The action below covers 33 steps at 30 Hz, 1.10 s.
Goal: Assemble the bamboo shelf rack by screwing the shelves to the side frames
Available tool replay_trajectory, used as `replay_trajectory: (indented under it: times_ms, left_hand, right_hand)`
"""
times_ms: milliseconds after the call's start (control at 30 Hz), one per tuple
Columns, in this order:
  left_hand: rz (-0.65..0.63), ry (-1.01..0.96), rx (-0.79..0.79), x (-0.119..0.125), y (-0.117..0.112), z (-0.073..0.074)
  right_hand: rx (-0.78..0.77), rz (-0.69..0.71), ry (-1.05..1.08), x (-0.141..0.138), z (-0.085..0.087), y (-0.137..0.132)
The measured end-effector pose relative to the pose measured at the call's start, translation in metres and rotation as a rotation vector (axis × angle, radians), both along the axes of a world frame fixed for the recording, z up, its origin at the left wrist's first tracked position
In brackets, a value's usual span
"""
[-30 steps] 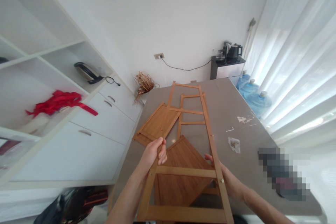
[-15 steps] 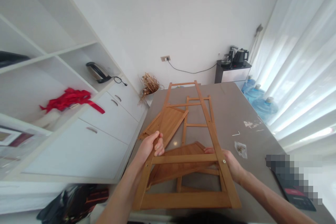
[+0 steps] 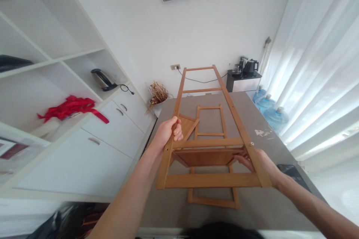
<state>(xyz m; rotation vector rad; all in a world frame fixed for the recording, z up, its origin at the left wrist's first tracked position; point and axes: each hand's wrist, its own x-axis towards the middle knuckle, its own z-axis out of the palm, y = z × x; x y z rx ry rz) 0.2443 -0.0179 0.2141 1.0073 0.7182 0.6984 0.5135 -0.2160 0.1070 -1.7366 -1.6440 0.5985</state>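
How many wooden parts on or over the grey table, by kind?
Ladder-shaped light wooden frames: 2 (held frame, gripped by left hand and right hand; flat frame on the grey table)
Flat brown wooden shelf panels: 2 (near panel seen through the held frame; far panel by the left hand)
Total: 4

Pouring in bright through sheer curtains at right, blowing out that side; bowing shelves at wide-angle edges; rendering wooden frame crisp; smearing bottom-left corner.
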Motion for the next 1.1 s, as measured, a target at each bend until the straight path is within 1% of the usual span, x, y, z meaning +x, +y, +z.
replay_trajectory:
  times_ms: [167,367,600,833,1100]
  left_hand:
    - [-0.040,0.020,-0.008,0.007,-0.008,-0.001]
    - [-0.056,0.035,-0.013,0.005,-0.014,-0.005]
    - [-0.048,0.029,-0.028,-0.001,-0.021,-0.011]
    - [-0.045,0.018,-0.036,-0.006,-0.026,-0.020]
    - [-0.041,0.015,-0.024,-0.006,-0.027,-0.022]
  right_hand:
    - [-0.001,-0.023,-0.017,-0.003,-0.001,-0.021]
    - [-0.064,-0.045,0.010,-0.011,-0.003,-0.036]
    - [-0.097,-0.050,-0.025,-0.015,-0.005,-0.042]
    - [-0.132,-0.059,-0.031,-0.020,-0.003,-0.046]
    - [-0.125,-0.065,-0.065,-0.019,-0.002,-0.046]
